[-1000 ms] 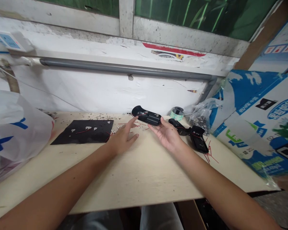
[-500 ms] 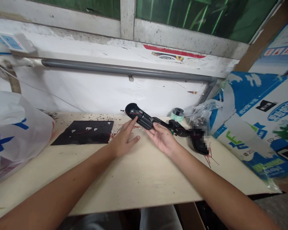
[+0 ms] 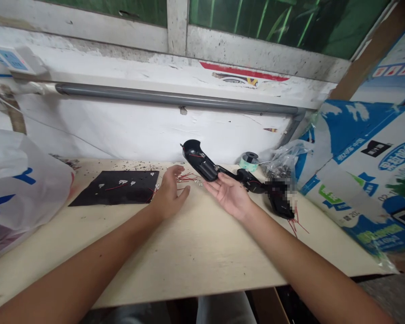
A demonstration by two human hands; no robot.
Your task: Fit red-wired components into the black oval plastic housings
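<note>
Centrally, near the back edge of the pale, smooth surface (image 3: 189,261), a black housing (image 3: 202,164) is held at a tilt, its rounded, hollow end up and to the left, its squarer end down and to the right. The shell looks like moulded plastic; a thin red lead runs within its concave interior. The right hand (image 3: 231,194) grips the lower end, thumb above, fingers beneath. The left hand (image 3: 168,193) stands apart from the housing, fingers loosely curved and thumb spread. Toward the left back corner lies a flat black sheet (image 3: 121,195) bearing small white pieces (image 3: 123,182); slender red wires (image 3: 187,177) are strewn between the hands. Toward the right edge lie further black shells (image 3: 254,183), curved and partly blurred. Behind them, by the back edge, are a squat, pale green roll (image 3: 249,160) with a black core and a crumpled transparent bag (image 3: 280,167) of small dark parts. A white plastic bag (image 3: 27,193) bulges at the left edge; a printed blue-and-white carton (image 3: 367,171) flanks the right.
</note>
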